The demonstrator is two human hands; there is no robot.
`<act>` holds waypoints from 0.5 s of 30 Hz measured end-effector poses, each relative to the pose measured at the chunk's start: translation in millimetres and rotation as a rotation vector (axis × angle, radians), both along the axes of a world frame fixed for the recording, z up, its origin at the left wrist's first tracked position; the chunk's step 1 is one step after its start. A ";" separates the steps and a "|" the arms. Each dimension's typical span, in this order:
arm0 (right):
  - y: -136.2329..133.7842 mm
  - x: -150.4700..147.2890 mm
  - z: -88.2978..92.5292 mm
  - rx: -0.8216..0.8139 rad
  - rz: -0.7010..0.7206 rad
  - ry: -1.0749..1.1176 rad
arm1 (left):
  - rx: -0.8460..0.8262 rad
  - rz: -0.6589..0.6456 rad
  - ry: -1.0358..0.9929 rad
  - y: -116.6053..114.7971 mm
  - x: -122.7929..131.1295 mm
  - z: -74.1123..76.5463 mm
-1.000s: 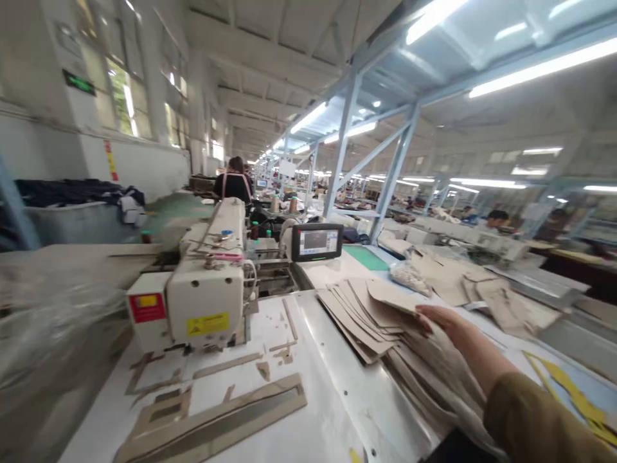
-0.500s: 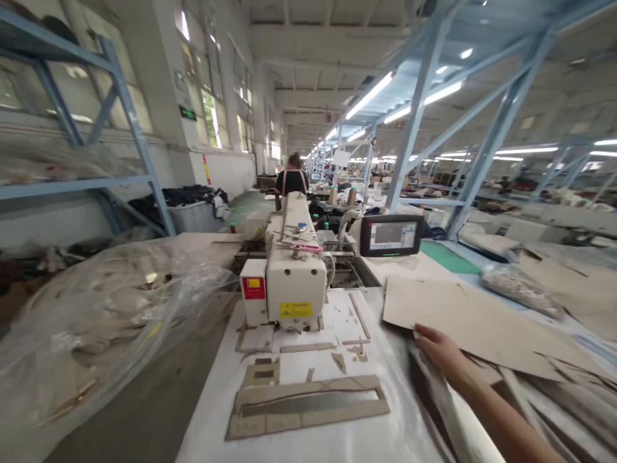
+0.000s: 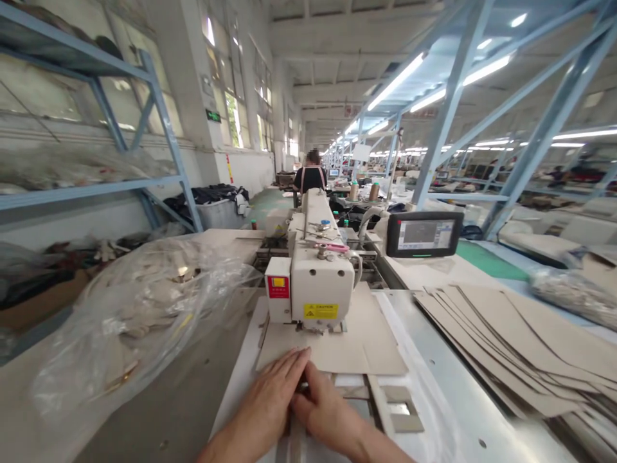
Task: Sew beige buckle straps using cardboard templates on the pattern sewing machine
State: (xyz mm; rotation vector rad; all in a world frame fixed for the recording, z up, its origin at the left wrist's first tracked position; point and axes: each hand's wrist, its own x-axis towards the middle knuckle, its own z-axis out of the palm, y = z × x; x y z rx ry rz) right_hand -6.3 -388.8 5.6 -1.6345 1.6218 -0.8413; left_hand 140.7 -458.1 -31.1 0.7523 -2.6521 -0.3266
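Observation:
A beige fabric panel (image 3: 332,352) lies under the head of a white sewing machine (image 3: 321,286), over a white template sheet (image 3: 236,392). My left hand (image 3: 270,399) rests on the panel's front left part, with its fingers stretched out flat. Beside it, my right hand (image 3: 328,411) touches the panel's front edge, its index finger extended and its thumb apart from it. The two hands meet at the fingertips. A small metallic spot shows between them, too small to name. Below the panel, a tan frame piece (image 3: 409,421) on the template is partly visible.
A stack of beige panels (image 3: 501,341) lies on the right. A control screen (image 3: 424,234) stands behind it. On the left sits a clear plastic bag of fabric pieces (image 3: 139,315). Blue metal racks (image 3: 168,148) flank the place, and a person (image 3: 311,175) is further ahead.
A beige panel now lies on the template under the machine head. My right hand has moved from the stack on the right to the middle, and my left hand has come into view.

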 end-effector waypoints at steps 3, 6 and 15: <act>15.4 -30.9 13.5 -0.082 0.083 0.136 | -0.049 0.006 -0.133 -13.9 2.2 -8.7; 34.3 -95.8 11.8 -0.214 0.007 0.545 | -0.121 -0.004 -0.203 -21.4 2.2 -6.7; 26.0 -183.6 -34.8 -0.202 0.016 0.883 | -0.092 0.221 -0.374 -38.9 -38.7 16.6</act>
